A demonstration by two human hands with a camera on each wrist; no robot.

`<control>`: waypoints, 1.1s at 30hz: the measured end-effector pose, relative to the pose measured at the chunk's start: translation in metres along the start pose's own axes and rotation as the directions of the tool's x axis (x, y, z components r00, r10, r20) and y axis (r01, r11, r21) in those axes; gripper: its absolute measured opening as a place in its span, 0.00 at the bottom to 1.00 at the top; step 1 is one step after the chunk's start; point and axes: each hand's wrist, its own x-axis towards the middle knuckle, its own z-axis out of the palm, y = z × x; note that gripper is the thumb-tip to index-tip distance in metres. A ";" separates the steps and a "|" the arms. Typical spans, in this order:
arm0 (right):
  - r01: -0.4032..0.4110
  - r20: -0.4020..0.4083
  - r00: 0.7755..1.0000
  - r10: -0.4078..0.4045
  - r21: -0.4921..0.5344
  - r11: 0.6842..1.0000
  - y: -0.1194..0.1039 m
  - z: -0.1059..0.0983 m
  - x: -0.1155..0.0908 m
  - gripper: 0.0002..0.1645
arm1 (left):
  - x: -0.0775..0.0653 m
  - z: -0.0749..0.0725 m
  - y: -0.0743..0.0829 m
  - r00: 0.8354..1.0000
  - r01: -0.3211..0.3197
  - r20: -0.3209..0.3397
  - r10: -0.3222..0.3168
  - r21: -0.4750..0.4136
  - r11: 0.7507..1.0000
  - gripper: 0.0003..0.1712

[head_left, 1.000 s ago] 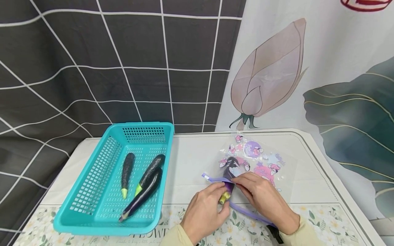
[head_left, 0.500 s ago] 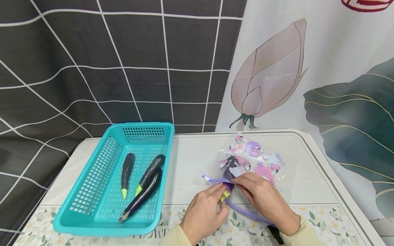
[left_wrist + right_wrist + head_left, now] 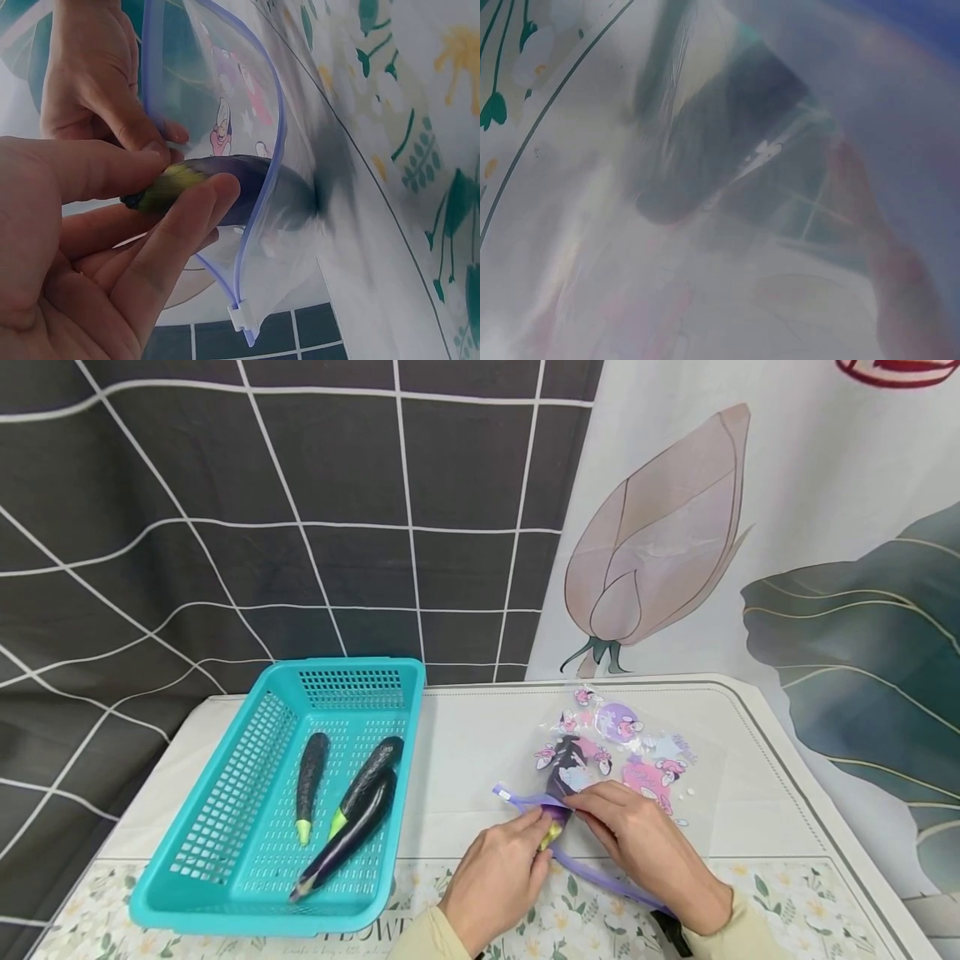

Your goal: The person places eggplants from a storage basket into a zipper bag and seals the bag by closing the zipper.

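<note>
My left hand (image 3: pixel 495 872) pinches an eggplant (image 3: pixel 251 171) by its yellow-green stem end, between thumb and fingers. Most of the eggplant's dark body lies inside a clear zip bag (image 3: pixel 697 802) printed with pink and purple cartoon figures. At the bag's purple-edged mouth, my right hand (image 3: pixel 637 831) pinches the upper edge and holds it lifted over the eggplant. A white slider (image 3: pixel 241 316) sits at one end of the purple zip strip in the left wrist view. Through hazy plastic, the right wrist view shows the eggplant's rounded far end (image 3: pixel 667 202).
To the left stands a turquoise plastic basket (image 3: pixel 408 710) with three more eggplants (image 3: pixel 311 777) in it. A white cover with a floral front band (image 3: pixel 795 902) lies over the table. Dark grid-patterned cloth (image 3: pixel 465 460) hangs behind, next to a pale flower-printed one.
The held eggplant has slid a little farther into the bag, so less of its stem end shows. My left hand has moved slightly toward the bag's mouth; my right hand keeps its place.
</note>
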 end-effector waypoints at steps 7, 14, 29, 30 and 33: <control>-0.001 0.004 1.000 0.001 -0.001 1.000 0.000 0.000 0.000 0.21 | 0.002 0.003 -0.001 0.999 0.000 -0.040 0.000 0.004 1.000 0.17; 0.006 -0.002 1.000 -0.006 0.006 1.000 -0.001 -0.001 0.001 0.21 | 0.005 0.003 -0.001 0.996 -0.002 -0.094 0.005 0.036 0.999 0.13; 0.001 -0.009 1.000 -0.001 -0.007 1.000 -0.002 -0.001 0.000 0.21 | 0.010 0.002 0.002 0.990 -0.071 -0.114 0.086 0.131 0.989 0.06; 0.002 -0.009 1.000 -0.002 -0.005 1.000 -0.002 -0.001 0.000 0.21 | 0.010 0.003 0.002 0.990 -0.071 -0.113 0.087 0.137 0.988 0.07; 0.004 -0.011 1.000 -0.004 0.000 1.000 -0.002 -0.001 0.000 0.21 | 0.011 0.004 0.003 0.990 -0.071 -0.111 0.089 0.150 0.986 0.08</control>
